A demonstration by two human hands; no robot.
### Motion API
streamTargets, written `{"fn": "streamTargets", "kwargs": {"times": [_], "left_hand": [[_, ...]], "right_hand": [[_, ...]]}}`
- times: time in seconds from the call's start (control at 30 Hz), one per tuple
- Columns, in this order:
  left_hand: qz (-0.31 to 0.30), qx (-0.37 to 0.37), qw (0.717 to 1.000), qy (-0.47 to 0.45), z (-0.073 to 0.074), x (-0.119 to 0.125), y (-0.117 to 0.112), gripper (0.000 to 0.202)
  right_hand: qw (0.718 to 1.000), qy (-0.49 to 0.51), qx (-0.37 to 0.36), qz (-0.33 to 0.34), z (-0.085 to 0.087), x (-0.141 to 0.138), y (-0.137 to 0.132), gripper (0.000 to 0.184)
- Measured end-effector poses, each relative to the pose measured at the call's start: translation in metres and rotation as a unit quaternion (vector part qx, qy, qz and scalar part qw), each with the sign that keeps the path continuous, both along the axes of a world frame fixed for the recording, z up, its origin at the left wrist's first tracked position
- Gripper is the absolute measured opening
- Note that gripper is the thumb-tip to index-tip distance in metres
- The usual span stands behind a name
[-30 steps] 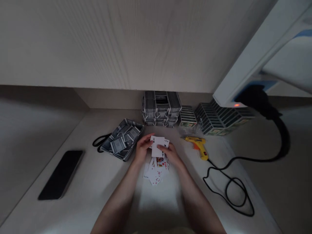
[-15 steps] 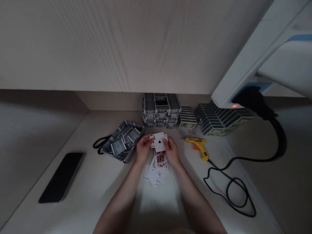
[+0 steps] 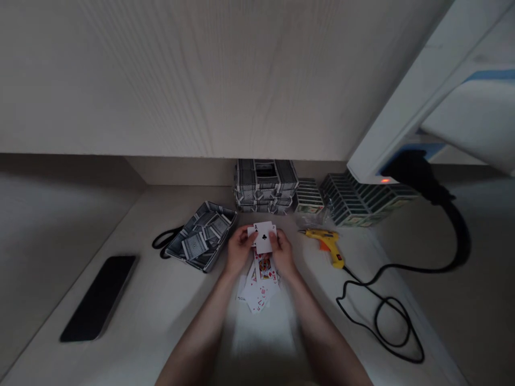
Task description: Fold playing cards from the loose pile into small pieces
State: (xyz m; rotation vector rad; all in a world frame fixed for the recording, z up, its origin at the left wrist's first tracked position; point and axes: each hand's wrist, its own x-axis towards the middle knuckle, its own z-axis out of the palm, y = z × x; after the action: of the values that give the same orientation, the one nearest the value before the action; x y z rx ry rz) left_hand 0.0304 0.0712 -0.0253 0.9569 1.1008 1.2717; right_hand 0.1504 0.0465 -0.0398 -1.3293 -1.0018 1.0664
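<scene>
Both my hands hold a small bunch of playing cards (image 3: pixel 263 237) just above the desk, the ace of clubs facing me on top. My left hand (image 3: pixel 238 250) pinches the bunch's left edge and my right hand (image 3: pixel 282 253) grips its right edge, fingers closed on both. Under my hands a loose heap of face-up cards (image 3: pixel 259 288) lies spread on the desk. To the left, a shallow tray (image 3: pixel 189 256) built of card backs contains several face-down cards.
A stack of card-built trays (image 3: pixel 265 185) stands at the back wall, with rows of card packs (image 3: pixel 354 199) to its right. A yellow glue gun (image 3: pixel 328 244) lies right of my hands, its black cord (image 3: pixel 386 321) looping across the desk. A dark phone (image 3: pixel 100 297) lies at the left.
My hands have closed in on the cards and squared them; the ace of clubs now sits upright on top. The view has shifted slightly.
</scene>
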Motion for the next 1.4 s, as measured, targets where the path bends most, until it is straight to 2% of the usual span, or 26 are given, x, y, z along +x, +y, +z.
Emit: {"fn": "streamTargets", "kwargs": {"times": [0.3,0.5,0.57,0.8,1.03,1.2,1.4], "left_hand": [[0.012,0.013,1.0,0.002,-0.001,0.001,-0.002,0.034],[-0.044,-0.005,0.998,-0.037,0.004,-0.002,-0.002,0.047],[-0.043,-0.014,0.998,-0.042,0.004,-0.002,-0.002,0.049],[-0.014,-0.002,0.999,-0.032,-0.001,-0.001,0.001,0.033],[0.0,0.009,1.0,0.011,0.001,-0.003,0.0,0.024],[-0.002,0.008,0.999,0.04,0.005,-0.003,-0.001,0.025],[-0.007,0.029,0.998,0.055,0.005,-0.001,-0.002,0.025]], "right_hand": [[0.999,0.034,-0.008,-0.006,0.003,0.0,0.002,0.036],[0.999,0.038,0.012,-0.03,0.006,0.0,0.001,0.036],[0.999,0.041,0.012,-0.033,0.005,0.001,0.002,0.037],[0.999,0.039,0.007,-0.028,0.002,0.0,0.004,0.036],[0.998,0.061,-0.014,-0.015,0.011,0.0,0.002,0.04],[0.998,0.064,-0.006,-0.025,0.015,0.002,0.001,0.042],[0.997,0.071,0.005,-0.033,0.01,0.001,0.003,0.038]]}}
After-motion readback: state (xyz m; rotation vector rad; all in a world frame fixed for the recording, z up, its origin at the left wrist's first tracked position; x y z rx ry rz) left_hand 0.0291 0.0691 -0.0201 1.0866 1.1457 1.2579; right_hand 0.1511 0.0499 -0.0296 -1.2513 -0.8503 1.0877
